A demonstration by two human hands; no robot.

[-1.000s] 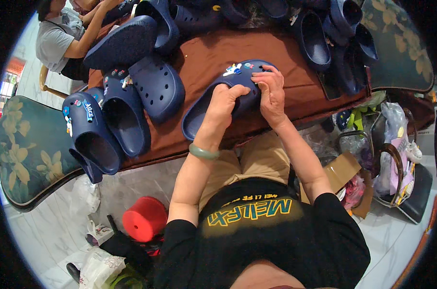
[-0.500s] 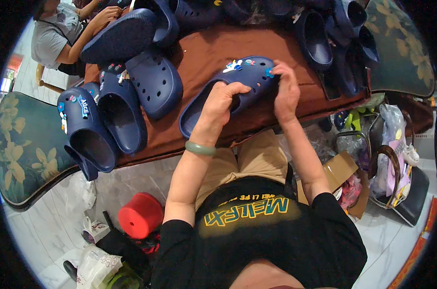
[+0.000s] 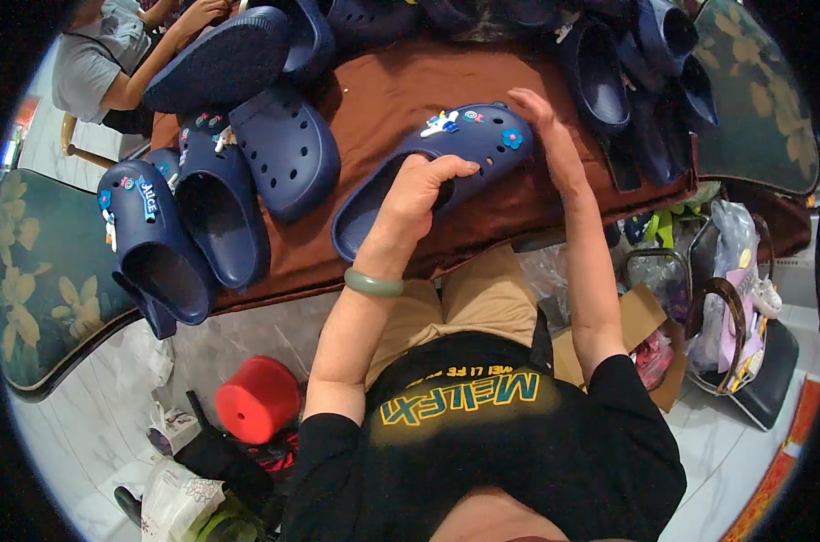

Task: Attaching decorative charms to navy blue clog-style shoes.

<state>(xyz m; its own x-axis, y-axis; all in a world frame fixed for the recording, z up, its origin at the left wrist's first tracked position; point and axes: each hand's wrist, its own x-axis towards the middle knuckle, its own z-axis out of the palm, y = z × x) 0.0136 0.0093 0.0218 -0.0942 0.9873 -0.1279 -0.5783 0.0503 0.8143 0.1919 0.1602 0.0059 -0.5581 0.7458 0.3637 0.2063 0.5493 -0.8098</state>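
Navy, foam-like clogs (image 3: 161, 235) with small charms stand at the left of the frame, overlapping each other. Next to them a plain clog (image 3: 288, 158) shows its rows of holes, leaning with its toe down. Then comes brown cloth (image 3: 383, 95), covering the table.

At the middle of the frame, the left hand (image 3: 417, 194) is clamped on the worked clog (image 3: 475, 144): the fingers go into its opening, the thumb presses on top. This clog lies slanted over the cloth, heel toward lower left, toe toward upper right. It seems light to me, stiff enough to keep its form, but a little soft under pressing. The smooth upper may slip, so I would take it by the rim of the opening, as here, and not by the charms, which could be pulled loose. Near the toe sits a blue flower (image 3: 511, 138).

Just to the right, the right hand (image 3: 545, 122) has its fingers loose, closed on nothing that I see; whether it touches the toe, I cannot tell well. Other clogs (image 3: 599, 81) crowd the upper right.
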